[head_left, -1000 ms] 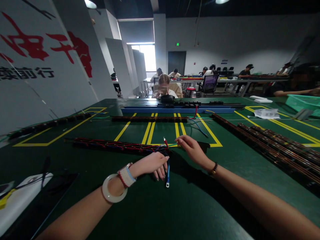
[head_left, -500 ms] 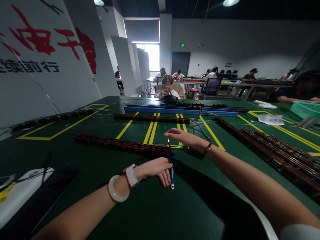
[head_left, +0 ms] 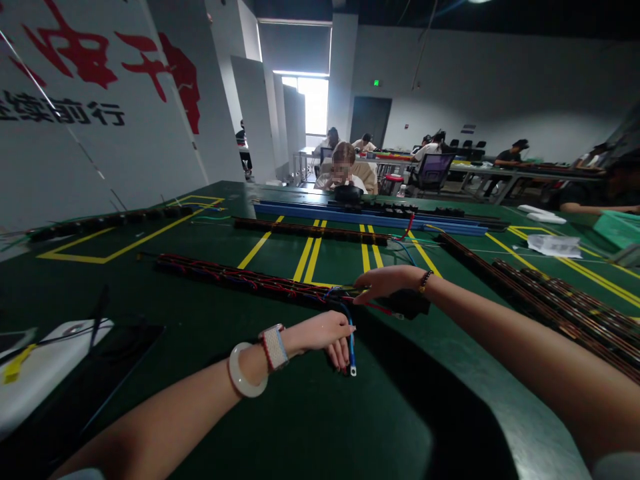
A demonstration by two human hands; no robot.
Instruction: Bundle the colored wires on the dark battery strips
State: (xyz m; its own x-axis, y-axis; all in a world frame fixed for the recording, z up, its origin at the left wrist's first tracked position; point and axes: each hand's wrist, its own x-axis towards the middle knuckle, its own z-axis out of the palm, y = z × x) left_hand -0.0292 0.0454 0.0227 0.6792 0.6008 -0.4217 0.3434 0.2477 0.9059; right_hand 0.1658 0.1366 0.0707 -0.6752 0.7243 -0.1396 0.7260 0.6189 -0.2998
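A wire harness [head_left: 240, 279] with red and dark leads lies across the green table [head_left: 300, 427]. From its right end a blue cable [head_left: 352, 350] bends toward me, tipped with a metal ring lug. My left hand [head_left: 327, 333] rests low beside this cable, its thumb across it and the other fingers bent down to the table. Farther right, my right hand [head_left: 393, 283] reaches over the harness end, fingertips closed at the base of a red cable [head_left: 380, 308]. This red cable lies out to the right under the hand, its lug showing. The right palm is hidden.
Several more harnesses [head_left: 560, 293] lie at right, another harness [head_left: 310, 231] farther back. Behind it stands a blue trough [head_left: 370, 219]. A plastic bag [head_left: 554, 245] and green basket [head_left: 620, 230] are at far right. A white device [head_left: 55, 353] lies left. A person sits opposite.
My right hand has come down and right onto the harness end. The red cable, upright before, now lies toward the right. My left hand stays by the blue cable. The view shifted slightly.
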